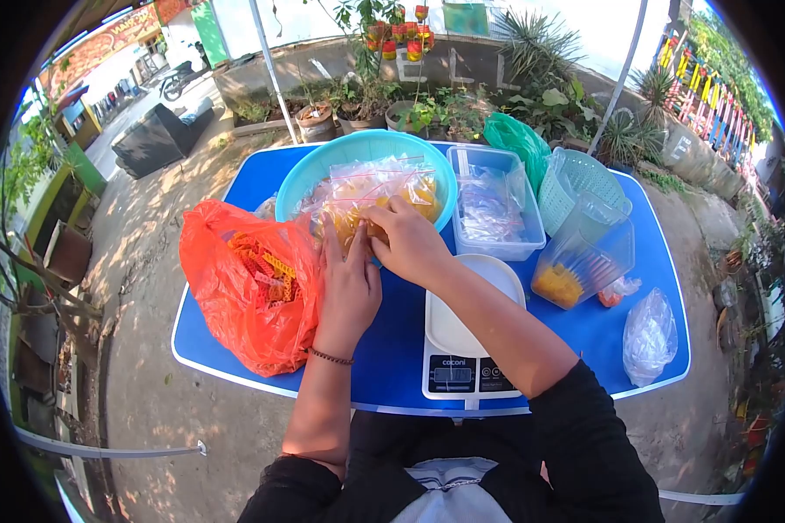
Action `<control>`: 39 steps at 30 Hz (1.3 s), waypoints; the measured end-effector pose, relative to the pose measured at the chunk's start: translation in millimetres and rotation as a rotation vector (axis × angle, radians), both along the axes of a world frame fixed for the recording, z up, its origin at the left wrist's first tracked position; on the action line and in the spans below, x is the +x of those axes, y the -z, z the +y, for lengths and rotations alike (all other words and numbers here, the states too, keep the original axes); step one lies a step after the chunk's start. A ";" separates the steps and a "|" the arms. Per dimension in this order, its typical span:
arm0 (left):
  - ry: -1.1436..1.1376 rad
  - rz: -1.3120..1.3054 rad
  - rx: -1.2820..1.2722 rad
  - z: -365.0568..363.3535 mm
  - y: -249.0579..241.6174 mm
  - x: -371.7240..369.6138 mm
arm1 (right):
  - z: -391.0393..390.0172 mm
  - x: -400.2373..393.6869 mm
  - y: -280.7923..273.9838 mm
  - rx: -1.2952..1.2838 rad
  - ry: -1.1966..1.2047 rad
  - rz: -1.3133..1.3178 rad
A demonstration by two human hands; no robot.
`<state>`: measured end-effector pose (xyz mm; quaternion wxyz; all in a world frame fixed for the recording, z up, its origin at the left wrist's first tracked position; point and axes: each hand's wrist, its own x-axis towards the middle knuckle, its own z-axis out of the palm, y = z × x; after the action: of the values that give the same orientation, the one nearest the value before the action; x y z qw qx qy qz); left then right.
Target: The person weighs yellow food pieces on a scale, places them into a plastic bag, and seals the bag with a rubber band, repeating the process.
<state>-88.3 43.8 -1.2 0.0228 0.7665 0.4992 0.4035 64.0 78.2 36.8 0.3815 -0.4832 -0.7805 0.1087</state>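
Note:
At the near rim of a turquoise basin (301,166), both hands are on a clear zip bag (344,216) with a red seal line and yellow-orange contents. My left hand (351,283) steadies it from below with the fingers pointing up, its grip partly hidden. My right hand (410,244) pinches the bag's upper edge with bent fingers. More filled zip bags (392,179) are piled in the basin. Left of my left hand stands an open orange plastic bag (205,270) holding red and yellow ridged snack pieces (266,270). Under my right forearm is a kitchen scale (452,375) with a white plate (462,322).
On the blue table (392,349), a clear box (497,240) holds plastic bags. A tilted clear container (597,253) with yellow pieces stands near a pale green basket (576,187). A green bag (519,144) and a knotted clear bag (650,336) lie to the right.

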 end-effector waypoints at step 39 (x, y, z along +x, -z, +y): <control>1.028 0.123 -0.255 27.9 -92.3 265.5 | -90.1 276.6 -97.3 -0.530 0.192 -0.505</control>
<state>177.2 71.8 91.1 0.2809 0.9257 0.1048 0.2308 340.6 -11.9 134.1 0.0475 -0.6475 -0.7460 0.1480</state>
